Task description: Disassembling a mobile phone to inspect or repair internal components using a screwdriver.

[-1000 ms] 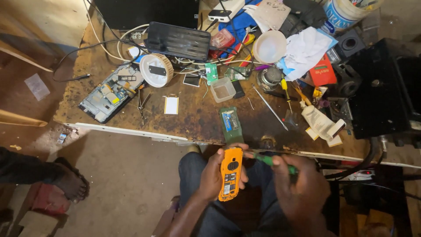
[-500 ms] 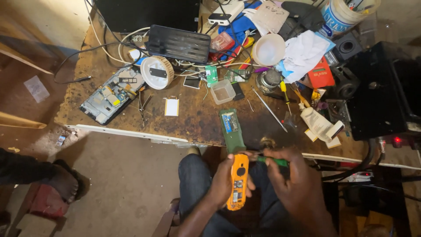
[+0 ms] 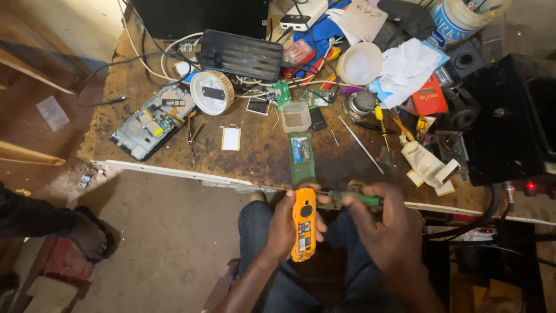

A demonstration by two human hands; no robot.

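Left hand (image 3: 285, 226) grips orange phone (image 3: 303, 223); right hand (image 3: 385, 223) grips green screwdriver (image 3: 353, 198).

Left hand (image 3: 285, 227) grips orange phone (image 3: 303, 225) — right hand (image 3: 387, 227) holds green screwdriver (image 3: 354, 199).

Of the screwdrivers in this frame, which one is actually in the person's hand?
The green-handled screwdriver, gripped in the right hand beside the orange phone that the left hand holds. The yellow-handled ones lie untouched on the workbench.

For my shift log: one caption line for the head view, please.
Seated at a cluttered workbench, left hand holds an orange handset while right hand works a green-handled screwdriver at it.
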